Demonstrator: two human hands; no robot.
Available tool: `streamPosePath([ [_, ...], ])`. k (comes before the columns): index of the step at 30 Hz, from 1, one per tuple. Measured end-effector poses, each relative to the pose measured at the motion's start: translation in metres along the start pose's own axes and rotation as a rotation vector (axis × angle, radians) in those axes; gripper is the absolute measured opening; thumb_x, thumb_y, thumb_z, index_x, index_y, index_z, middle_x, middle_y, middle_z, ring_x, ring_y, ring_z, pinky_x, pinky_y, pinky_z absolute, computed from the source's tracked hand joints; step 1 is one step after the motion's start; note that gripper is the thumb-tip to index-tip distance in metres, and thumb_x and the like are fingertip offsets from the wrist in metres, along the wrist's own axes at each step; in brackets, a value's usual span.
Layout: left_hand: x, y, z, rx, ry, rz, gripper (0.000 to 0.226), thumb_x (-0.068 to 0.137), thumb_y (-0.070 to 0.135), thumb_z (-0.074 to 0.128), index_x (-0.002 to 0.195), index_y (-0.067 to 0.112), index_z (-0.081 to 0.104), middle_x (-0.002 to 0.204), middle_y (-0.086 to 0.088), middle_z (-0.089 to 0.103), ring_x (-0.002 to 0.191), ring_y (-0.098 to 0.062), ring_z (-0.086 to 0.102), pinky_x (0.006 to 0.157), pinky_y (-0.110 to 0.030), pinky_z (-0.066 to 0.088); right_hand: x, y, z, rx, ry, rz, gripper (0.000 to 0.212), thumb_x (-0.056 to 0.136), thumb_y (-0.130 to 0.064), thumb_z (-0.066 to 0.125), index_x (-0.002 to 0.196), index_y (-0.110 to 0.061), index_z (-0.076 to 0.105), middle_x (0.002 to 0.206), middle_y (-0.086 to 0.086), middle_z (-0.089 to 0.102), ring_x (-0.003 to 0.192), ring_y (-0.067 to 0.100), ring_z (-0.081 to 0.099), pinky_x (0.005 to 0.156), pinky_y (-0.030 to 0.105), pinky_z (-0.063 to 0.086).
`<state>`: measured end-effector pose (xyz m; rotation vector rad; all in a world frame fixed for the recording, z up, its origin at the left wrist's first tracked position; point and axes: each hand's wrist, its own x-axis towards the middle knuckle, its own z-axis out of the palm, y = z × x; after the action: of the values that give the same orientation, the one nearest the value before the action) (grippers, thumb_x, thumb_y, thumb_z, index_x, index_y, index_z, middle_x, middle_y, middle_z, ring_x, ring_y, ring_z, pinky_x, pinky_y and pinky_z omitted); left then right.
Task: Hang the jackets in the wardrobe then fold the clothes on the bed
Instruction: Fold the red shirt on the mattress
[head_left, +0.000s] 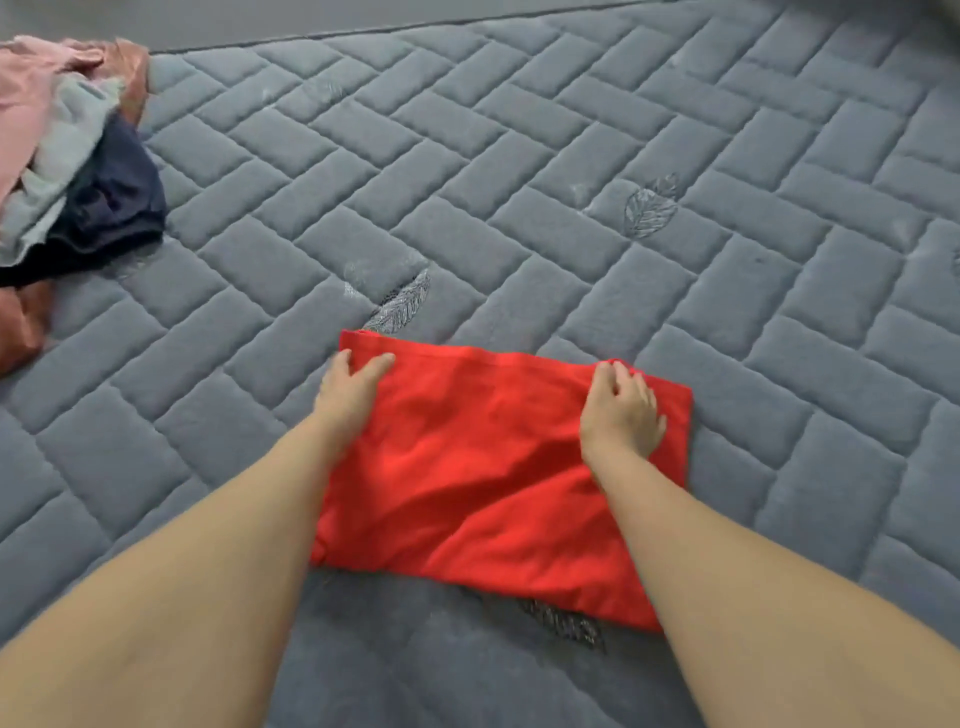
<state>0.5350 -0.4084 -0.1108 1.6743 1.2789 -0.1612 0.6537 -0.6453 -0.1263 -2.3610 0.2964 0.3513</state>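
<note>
Far left edge: pile (67, 156) of unfolded clothes on the bed (519, 182), partly cut off by the frame. Pink piece on top at the back, pale grey-green one under it, navy one at the front right, rust-orange satin bits poking out at the top and at the bottom left. Pile sits well apart from the hands.

Bed surface is a grey quilted cover, brick-pattern stitching with a few embroidered leaf motifs (one just beyond the red cloth, one partly under its near edge, one further right).

Centre: red cloth (483, 467) folded into a rough rectangle, lying flat on the bed right in front of the person, near right corner angled toward the camera. Some wrinkles across the middle.

Left hand (350, 387) rests on the cloth's far left corner, fingers straight and laid flat, thumb spread out toward the right along the far edge. Pressing, not gripping. Bare forearm runs back over the cloth's left edge.

Right hand (623, 408) sits on the far right part of the cloth, palm down, fingers loosely bent with the tips at the far edge (can't tell if they pinch the fabric or only press it). Cloth's right edge shows just past this hand.
</note>
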Motion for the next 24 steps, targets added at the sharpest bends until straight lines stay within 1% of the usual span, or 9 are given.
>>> streamPosePath([
  [1, 0.009, -0.015, 0.015, 0.27, -0.016, 0.045, 0.091, 0.082, 0.074, 0.051, 0.154, 0.036, 0.013, 0.164, -0.006, 0.002, 0.15, -0.029, 0.004, 0.119, -0.056, 0.006, 0.001, 0.011, 0.019, -0.219, -0.031, -0.184, 0.055, 0.1, -0.048, 0.032, 0.148, -0.022, 0.038, 0.159, 0.007, 0.026, 0.147, 0.022, 0.019, 0.118, 0.041, 0.006],
  [2, 0.015, -0.031, 0.028, 0.482, -0.026, 0.054, 0.097, 0.077, 0.085, 0.042, 0.151, 0.045, -0.006, 0.162, 0.002, -0.021, 0.149, -0.025, -0.016, 0.113, -0.064, -0.005, 0.002, 0.022, 0.035, -0.391, -0.043, -0.321, 0.059, 0.099, -0.049, 0.033, 0.152, -0.024, 0.029, 0.161, 0.006, 0.017, 0.149, 0.022, 0.009, 0.118, 0.043, -0.002],
  [4, 0.024, -0.05, 0.046, 0.645, -0.011, 0.052, 0.105, 0.062, 0.1, 0.022, 0.142, 0.053, -0.026, 0.152, 0.01, -0.041, 0.142, -0.02, -0.034, 0.103, -0.073, -0.013, 0.004, 0.041, 0.06, -0.56, 0.022, -0.44, 0.066, 0.095, -0.049, 0.033, 0.154, -0.023, 0.022, 0.162, 0.009, 0.013, 0.149, 0.027, 0.005, 0.118, 0.047, -0.006],
  [6, 0.037, -0.062, 0.053, 0.677, 0.023, 0.045, 0.107, 0.05, 0.105, 0.01, 0.134, 0.056, -0.036, 0.147, 0.013, -0.045, 0.139, -0.018, -0.039, 0.099, -0.075, -0.017, 0.012, 0.051, 0.075, -0.593, 0.131, -0.467, 0.069, 0.089, -0.048, 0.033, 0.152, -0.02, 0.028, 0.16, 0.011, 0.021, 0.148, 0.031, 0.012, 0.118, 0.05, -0.002],
  [8, 0.044, -0.063, 0.05, 0.693, 0.01, 0.048, 0.104, 0.046, 0.107, 0.008, 0.123, 0.06, -0.044, 0.142, 0.015, -0.049, 0.137, -0.017, -0.041, 0.098, -0.075, -0.018, 0.014, 0.051, 0.079, -0.602, 0.156, -0.475, 0.069, 0.087, -0.047, 0.034, 0.15, -0.019, 0.033, 0.158, 0.012, 0.025, 0.147, 0.032, 0.017, 0.118, 0.053, 0.003],
  [11, 0.041, -0.061, 0.048, 0.693, -0.035, 0.035, 0.105, 0.046, 0.107, 0.008, 0.123, 0.059, -0.045, 0.136, 0.015, -0.054, 0.134, -0.017, -0.044, 0.098, -0.076, -0.017, 0.012, 0.048, 0.077, -0.646, 0.148, -0.473, 0.069, 0.087, -0.046, 0.033, 0.15, -0.018, 0.033, 0.158, 0.012, 0.025, 0.147, 0.033, 0.017, 0.118, 0.055, 0.007],
  [18, 0.043, -0.058, 0.048, 0.701, -0.031, 0.049, 0.102, 0.045, 0.107, 0.007, 0.117, 0.059, -0.049, 0.132, 0.015, -0.058, 0.119, -0.012, -0.055, 0.093, -0.075, -0.021, 0.015, 0.05, 0.078, -0.673, 0.145, -0.465, 0.069, 0.087, -0.046, 0.033, 0.15, -0.017, 0.033, 0.158, 0.013, 0.026, 0.146, 0.033, 0.019, 0.117, 0.055, 0.008],
  [21, 0.043, -0.058, 0.045, 0.665, -0.072, 0.059, 0.105, 0.041, 0.108, 0.011, 0.113, 0.061, -0.05, 0.13, 0.016, -0.06, 0.121, -0.013, -0.054, 0.088, -0.072, -0.027, 0.011, 0.048, 0.075, -0.665, 0.14, -0.483, 0.072, 0.088, -0.05, 0.03, 0.15, -0.014, 0.032, 0.158, 0.015, 0.025, 0.146, 0.034, 0.018, 0.117, 0.056, 0.008],
  [24, 0.04, -0.053, 0.036, 0.653, -0.168, 0.068, 0.113, 0.049, 0.103, 0.028, 0.126, 0.059, -0.043, 0.137, 0.012, -0.056, 0.134, -0.019, -0.045, 0.096, -0.074, -0.021, 0.005, 0.037, 0.067, -0.641, 0.088, -0.524, 0.079, 0.087, -0.057, 0.023, 0.15, -0.01, 0.032, 0.158, 0.016, 0.024, 0.147, 0.033, 0.016, 0.117, 0.056, 0.003],
])
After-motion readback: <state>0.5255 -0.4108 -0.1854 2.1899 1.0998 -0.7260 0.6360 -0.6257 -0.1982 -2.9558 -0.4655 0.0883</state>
